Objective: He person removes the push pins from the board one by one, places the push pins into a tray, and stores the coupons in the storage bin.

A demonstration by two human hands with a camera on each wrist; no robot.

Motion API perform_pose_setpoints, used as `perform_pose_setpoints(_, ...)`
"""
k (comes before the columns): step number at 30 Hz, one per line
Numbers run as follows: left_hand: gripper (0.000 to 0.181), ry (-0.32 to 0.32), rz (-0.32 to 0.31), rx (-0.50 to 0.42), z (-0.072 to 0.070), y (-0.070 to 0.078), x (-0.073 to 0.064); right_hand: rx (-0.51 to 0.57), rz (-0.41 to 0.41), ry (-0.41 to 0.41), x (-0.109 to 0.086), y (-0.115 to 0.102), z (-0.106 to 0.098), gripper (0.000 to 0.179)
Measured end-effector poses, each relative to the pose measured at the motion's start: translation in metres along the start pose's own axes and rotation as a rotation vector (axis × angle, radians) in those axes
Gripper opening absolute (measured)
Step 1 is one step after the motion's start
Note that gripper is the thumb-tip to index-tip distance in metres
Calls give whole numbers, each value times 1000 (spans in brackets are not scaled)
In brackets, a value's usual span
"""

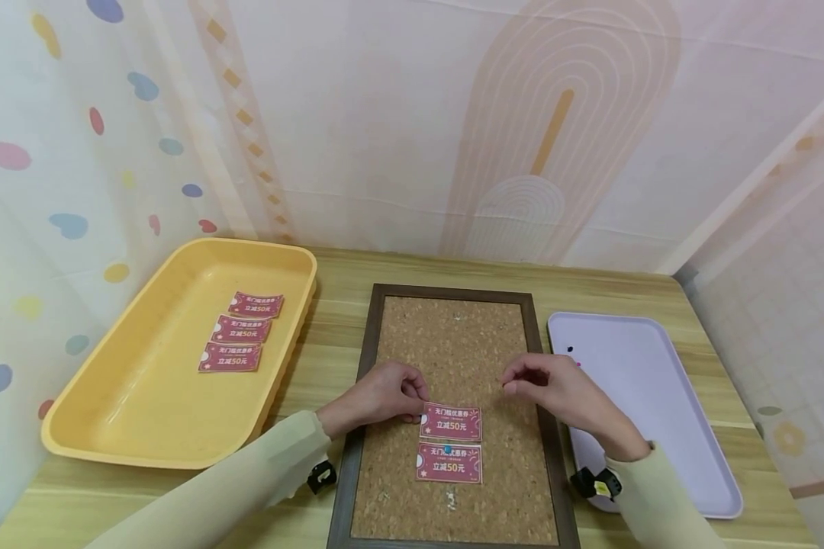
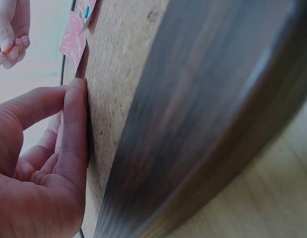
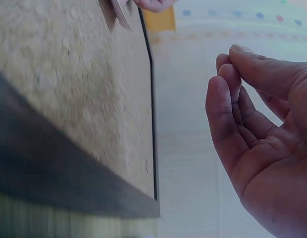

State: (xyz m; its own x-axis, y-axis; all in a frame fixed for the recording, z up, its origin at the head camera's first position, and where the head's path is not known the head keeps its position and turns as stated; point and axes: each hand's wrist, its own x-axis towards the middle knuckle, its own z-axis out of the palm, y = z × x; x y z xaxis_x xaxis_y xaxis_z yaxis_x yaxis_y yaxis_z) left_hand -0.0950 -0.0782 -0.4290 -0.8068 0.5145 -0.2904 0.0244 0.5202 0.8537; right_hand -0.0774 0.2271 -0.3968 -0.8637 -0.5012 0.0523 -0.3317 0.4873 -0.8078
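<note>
Nearest you on the corkboard (image 1: pixel 456 351), the lower coupon (image 1: pixel 449 470) reads "立减50元", a blue pin (image 1: pixel 448 449) at its top edge covering part of the line above. Just beyond, the upper coupon (image 1: pixel 451 423) reads "无门槛优惠券" and "立减50元"; your left hand (image 1: pixel 387 393) pinches its left edge. Well apart from that, your right hand (image 1: pixel 556 389) pinches a small orange bit (image 2: pixel 7 50) above the board's right side. Farther off, three coupons (image 1: pixel 230 357) with matching print lie inside the yellow bin (image 1: pixel 158 404).
</note>
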Motion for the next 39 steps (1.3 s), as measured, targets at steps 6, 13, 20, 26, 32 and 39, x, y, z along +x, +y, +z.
perform_pose_setpoints(6,8,4,5,11,0,0,0,-4,78,86,-16,5,-14,6)
perform_pose_setpoints(13,7,8,12,4,1,0,0,-42,127,183,-36,10,-33,7)
perform_pose_setpoints(20,7,8,13,7,1,0,-1,-128,176,237,-50,23,-53,5)
perform_pose_setpoints(26,8,9,16,20,0,-1,0,-193,222,231,-58,36,-65,4)
perform_pose_setpoints(32,7,9,17,16,0,-1,0,-204,242,195,-60,50,-73,5)
perform_pose_setpoints(39,7,12,12,6,0,-1,0,-231,222,135,-54,68,-76,5)
